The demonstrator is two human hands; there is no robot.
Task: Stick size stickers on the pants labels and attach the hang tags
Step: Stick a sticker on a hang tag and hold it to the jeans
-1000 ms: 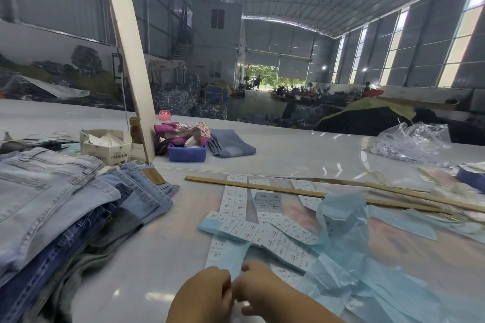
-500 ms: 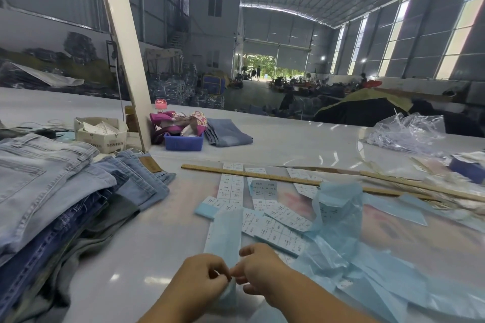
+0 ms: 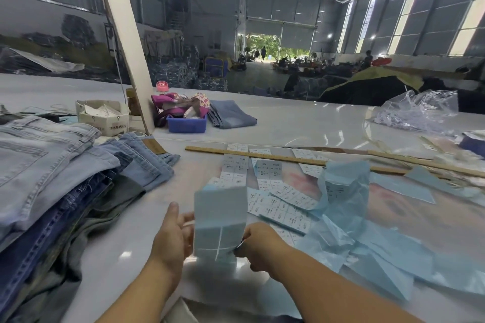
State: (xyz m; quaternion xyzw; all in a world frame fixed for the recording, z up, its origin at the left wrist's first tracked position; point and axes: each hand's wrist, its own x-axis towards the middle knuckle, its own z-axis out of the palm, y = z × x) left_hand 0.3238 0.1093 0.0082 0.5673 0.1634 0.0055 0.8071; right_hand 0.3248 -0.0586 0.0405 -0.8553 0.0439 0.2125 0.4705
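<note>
Left hand (image 3: pixel 170 238) and right hand (image 3: pixel 258 246) pinch a blue sticker sheet (image 3: pixel 220 220) near the table's (image 3: pixel 288 123) front edge; peeling slowly should avoid tearing.

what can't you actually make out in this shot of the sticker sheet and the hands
Head view only:
- Sticker sheet: its back faces the camera, so the printed side is hidden.
- Left hand: fingertips hidden behind the sheet.
- Right hand: whether it has peeled a sticker is too blurred to tell.
- Sticker strips on the table: print too small to read.
- Jeans pile: cut off by the left edge.
</note>
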